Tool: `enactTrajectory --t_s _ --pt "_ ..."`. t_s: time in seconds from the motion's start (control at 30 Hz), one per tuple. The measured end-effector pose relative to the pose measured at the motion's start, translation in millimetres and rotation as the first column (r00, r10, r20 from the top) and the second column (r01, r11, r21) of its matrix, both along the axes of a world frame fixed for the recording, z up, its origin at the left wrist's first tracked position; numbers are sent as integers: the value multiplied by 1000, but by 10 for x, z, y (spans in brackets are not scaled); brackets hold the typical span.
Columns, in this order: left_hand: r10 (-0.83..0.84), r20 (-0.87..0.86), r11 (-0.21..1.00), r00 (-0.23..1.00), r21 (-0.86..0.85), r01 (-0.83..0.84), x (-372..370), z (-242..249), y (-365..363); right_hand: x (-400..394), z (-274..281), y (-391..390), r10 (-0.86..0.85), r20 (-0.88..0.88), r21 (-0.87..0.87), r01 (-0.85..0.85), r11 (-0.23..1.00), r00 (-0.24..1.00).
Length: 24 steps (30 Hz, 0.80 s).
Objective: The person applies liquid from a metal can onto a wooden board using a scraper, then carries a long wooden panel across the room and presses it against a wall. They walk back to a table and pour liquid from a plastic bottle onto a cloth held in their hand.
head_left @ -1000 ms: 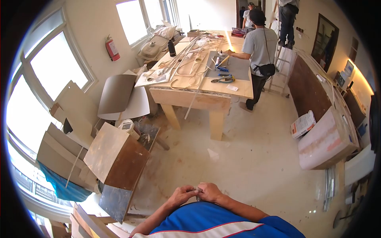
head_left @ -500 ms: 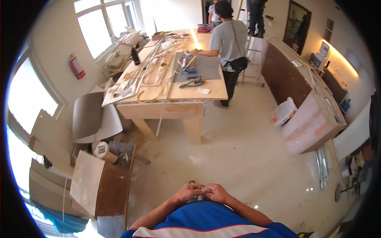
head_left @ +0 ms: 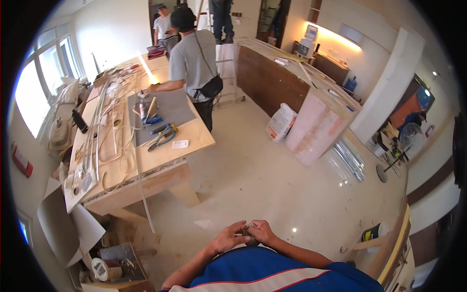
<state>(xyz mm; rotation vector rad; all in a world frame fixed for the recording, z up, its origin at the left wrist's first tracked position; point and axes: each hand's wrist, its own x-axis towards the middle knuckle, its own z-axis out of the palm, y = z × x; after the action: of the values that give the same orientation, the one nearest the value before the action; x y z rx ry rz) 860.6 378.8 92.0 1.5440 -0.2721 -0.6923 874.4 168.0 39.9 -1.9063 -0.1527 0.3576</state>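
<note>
Close to my waist, my left hand [head_left: 230, 237] and my right hand [head_left: 262, 232] meet in front of the blue shirt [head_left: 272, 270]. Between them is a small object [head_left: 251, 241], dark and rounded below with a pale bit at the top; its kind is too small to tell. My right fingers are closed in a pinch at its upper part. The left fingers curl around its other side, thumb and forefinger slightly apart. Part of the object is hidden by the fingers.
A wooden worktable [head_left: 199, 138] carries pliers [head_left: 163, 137], a hammer [head_left: 152, 104], strips and a glowing light strip [head_left: 147, 68]. A co-worker [head_left: 197, 63] stands beside it. A sack [head_left: 281, 122], metal channels [head_left: 349, 160] and a fan [head_left: 411, 138] stand right; a bucket [head_left: 106, 269] is at lower left.
My view has turned right, so the table and co-worker sit further left and the fan shows. My hands stay together, with the fingers shifted and more of the dark object showing.
</note>
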Motion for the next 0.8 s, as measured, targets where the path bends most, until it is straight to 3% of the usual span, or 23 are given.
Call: enactTrajectory --t_s 0.1,0.2,0.4,0.53,0.6,0.67,0.8 --pt "15 -168 993 986 -117 -35 150 -143 -31 116 142 44 -54 37 -26 55 998 998" --pt "105 -211 970 972 -196 -147 291 -90 -34 281 138 49 -79 162 -24 84 996 984" --pt "117 -374 871 920 -407 -276 576 -179 -65 563 201 -5 -132 263 101 109 989 956" --pt "151 -372 844 916 -434 -316 670 -152 -166 703 152 -133 -105 225 158 70 985 969" --pt "125 -425 782 897 -514 -353 727 -299 -207 750 135 -174 -77 100 309 43 950 992" --pt "98 -387 767 917 -557 -317 742 -209 -243 779 296 -202 -72 -63 309 88 947 995" --pt "161 -439 749 884 -529 -399 709 -127 -317 821 283 -259 -54 -53 342 69 937 997"
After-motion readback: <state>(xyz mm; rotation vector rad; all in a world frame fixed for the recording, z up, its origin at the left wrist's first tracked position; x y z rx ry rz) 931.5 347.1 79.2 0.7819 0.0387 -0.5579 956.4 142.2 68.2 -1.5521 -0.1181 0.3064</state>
